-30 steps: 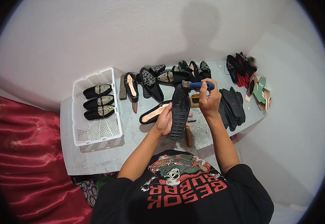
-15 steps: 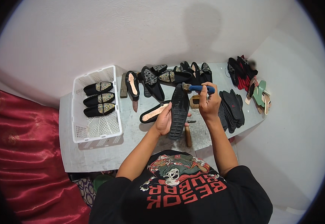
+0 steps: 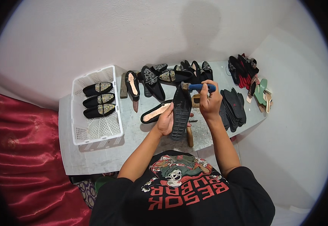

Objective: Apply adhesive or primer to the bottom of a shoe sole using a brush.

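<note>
My left hand (image 3: 166,121) grips the black sole (image 3: 180,112); my right hand (image 3: 209,102) clenches a blue-handled brush (image 3: 198,87) at its tip.

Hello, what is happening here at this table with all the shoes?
A person stands at a grey table and holds a black shoe sole upright in the left hand, tread side facing them. The right hand holds a blue-handled brush with its head at the top end of the sole. A white basket on the left contains three black embroidered shoes. More shoes and a stack of black soles lie across the table.
</note>
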Action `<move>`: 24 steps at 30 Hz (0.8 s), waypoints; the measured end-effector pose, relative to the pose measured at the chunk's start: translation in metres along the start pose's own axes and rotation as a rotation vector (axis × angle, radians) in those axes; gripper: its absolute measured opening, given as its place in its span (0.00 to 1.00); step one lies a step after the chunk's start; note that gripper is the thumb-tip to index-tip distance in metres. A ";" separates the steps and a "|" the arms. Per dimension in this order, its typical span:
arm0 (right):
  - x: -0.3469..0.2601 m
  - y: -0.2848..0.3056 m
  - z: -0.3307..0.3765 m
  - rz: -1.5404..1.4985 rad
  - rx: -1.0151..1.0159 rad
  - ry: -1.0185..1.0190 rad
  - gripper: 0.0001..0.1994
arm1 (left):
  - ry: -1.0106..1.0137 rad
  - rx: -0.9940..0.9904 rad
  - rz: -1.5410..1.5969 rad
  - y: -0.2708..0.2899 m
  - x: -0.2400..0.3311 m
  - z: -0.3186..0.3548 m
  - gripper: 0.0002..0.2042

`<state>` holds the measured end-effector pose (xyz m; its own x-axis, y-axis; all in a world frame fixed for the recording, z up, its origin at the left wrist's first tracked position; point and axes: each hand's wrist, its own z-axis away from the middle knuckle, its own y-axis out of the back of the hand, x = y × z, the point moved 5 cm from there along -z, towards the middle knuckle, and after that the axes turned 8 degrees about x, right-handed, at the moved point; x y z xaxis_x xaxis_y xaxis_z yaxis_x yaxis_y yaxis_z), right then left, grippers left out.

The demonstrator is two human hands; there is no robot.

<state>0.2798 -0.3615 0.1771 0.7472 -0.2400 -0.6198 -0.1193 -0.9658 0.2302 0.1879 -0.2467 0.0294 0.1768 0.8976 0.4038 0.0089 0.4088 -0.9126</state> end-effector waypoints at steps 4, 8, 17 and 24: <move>-0.005 0.002 0.012 0.016 -0.115 -0.146 0.05 | -0.016 0.039 -0.001 -0.003 0.002 0.000 0.33; -0.019 0.000 0.048 -0.100 -0.193 -0.048 0.06 | 0.005 0.102 0.100 0.009 0.010 0.001 0.33; 0.010 0.017 0.028 -0.032 -0.122 -0.068 0.08 | -0.007 0.021 0.049 0.003 0.016 0.002 0.34; -0.010 -0.006 0.049 -0.114 -0.165 -0.116 0.07 | -0.061 0.059 -0.001 0.010 0.014 -0.002 0.35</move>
<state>0.2409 -0.3585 0.1455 0.6681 -0.1491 -0.7290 0.0776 -0.9604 0.2676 0.1919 -0.2304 0.0252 0.1161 0.9049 0.4095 -0.0494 0.4170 -0.9076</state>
